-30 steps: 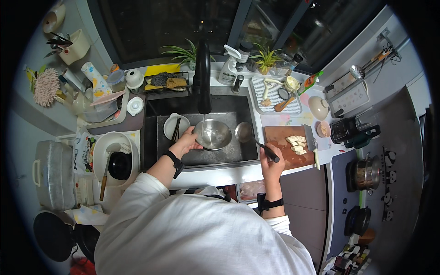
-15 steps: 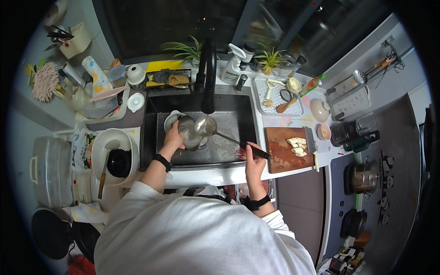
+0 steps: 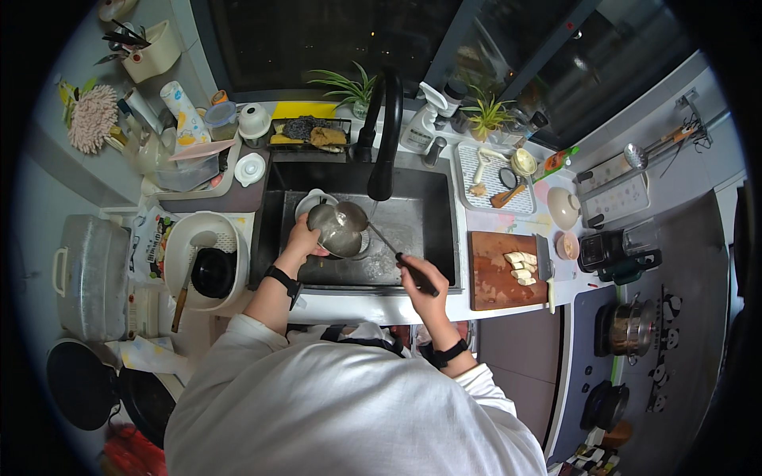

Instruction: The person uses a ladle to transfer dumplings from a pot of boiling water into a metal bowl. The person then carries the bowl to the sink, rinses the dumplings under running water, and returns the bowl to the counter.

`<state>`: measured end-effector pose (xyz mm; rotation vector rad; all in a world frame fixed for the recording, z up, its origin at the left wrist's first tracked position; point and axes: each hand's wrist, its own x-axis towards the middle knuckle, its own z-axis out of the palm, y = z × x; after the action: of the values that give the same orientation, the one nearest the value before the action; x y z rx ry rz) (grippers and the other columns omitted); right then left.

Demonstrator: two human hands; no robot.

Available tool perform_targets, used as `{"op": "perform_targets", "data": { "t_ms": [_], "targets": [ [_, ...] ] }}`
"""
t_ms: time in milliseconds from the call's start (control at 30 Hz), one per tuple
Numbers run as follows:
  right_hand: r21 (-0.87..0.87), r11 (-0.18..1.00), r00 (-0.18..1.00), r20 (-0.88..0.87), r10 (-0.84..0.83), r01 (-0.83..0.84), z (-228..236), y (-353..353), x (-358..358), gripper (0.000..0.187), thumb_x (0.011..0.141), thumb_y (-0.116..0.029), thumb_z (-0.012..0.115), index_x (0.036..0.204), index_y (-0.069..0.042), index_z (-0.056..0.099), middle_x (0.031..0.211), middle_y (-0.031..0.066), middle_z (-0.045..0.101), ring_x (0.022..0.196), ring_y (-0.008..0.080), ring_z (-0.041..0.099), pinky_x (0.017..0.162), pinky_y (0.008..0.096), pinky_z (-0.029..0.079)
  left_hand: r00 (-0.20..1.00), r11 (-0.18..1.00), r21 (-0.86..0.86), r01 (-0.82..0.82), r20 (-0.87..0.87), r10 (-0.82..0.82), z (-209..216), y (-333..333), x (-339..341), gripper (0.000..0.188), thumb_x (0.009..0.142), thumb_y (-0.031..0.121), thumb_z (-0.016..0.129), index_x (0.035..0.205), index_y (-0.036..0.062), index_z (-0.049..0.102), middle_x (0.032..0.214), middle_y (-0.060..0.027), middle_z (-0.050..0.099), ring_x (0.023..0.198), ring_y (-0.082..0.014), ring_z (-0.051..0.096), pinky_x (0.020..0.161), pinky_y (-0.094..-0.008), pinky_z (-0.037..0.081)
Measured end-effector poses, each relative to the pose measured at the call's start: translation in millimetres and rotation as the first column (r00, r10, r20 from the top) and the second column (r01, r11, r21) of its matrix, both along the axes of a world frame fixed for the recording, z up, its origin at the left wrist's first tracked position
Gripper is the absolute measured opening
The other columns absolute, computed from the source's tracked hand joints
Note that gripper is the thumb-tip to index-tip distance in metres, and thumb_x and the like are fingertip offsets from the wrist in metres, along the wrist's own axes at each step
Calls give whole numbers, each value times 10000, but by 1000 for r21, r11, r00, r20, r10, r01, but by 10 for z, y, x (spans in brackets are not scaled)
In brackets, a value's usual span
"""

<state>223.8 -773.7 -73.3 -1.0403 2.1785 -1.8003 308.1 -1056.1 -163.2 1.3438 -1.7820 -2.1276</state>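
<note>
My left hand [image 3: 301,240] grips the rim of a round metal bowl [image 3: 339,242], held tilted over the left part of the dark sink [image 3: 429,226]. The fingers of my right hand [image 3: 422,290] are closed around the black handle of a metal ladle [image 3: 354,216]. Its round head overlaps the upper right of the bowl; I cannot tell whether they touch. Just right of the ladle head, a thin stream seems to fall from the black faucet [image 3: 382,174]. Partly hidden behind the metal bowl, a white bowl [image 3: 309,198] sits in the sink.
To the right, a wooden cutting board [image 3: 494,278] carries pale cut pieces and a knife [image 3: 544,258]. Behind it stands a white drying tray [image 3: 470,163]. A white basin [image 3: 178,246] with a black bowl is at left. A spray bottle [image 3: 421,123] stands beside the faucet.
The ladle head has moved left from under the faucet to over the metal bowl, its handle now steeper. My right hand has shifted left with it. The whole view has shifted slightly.
</note>
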Motion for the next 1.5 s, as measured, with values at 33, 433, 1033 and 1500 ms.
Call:
{"op": "perform_targets", "data": {
  "t_ms": [33,433,1033,1500],
  "targets": [
    [102,992,946,-307,104,-76,79,95,-55,290,773,41,695,1054,-29,667,1026,149,674,898,254,685,737,326,544,1000,999,33,-14,-2,14,-19,10,-22,640,908,0,435,1483,130,187,1038,-276,601,596,-308,683,522,-347,604],
    [613,789,773,-487,407,-29,291,818,288,406,749,-87,634,1142,-188,626,1333,115,545,924,258,661,733,350,558,993,965,245,93,-95,-71,45,256,-262,673,902,24,427,1492,211,161,1161,-208,549,638,-270,665,599,-373,608],
    [288,948,785,-615,76,135,315,653,271,397,738,-97,634,1133,-88,589,1169,218,607,883,342,656,701,398,539,966,941,258,219,-193,-172,-125,318,-715,660,862,55,448,1462,201,215,1147,-190,545,615,-255,638,491,-277,557],
    [42,974,949,-239,-206,222,333,335,164,215,785,-49,693,998,-59,660,913,119,676,761,273,669,677,321,526,921,647,758,88,-309,237,-624,282,-433,115,840,-28,621,950,-54,601,975,-147,651,894,-249,645,860,-353,565]
  ]
}}
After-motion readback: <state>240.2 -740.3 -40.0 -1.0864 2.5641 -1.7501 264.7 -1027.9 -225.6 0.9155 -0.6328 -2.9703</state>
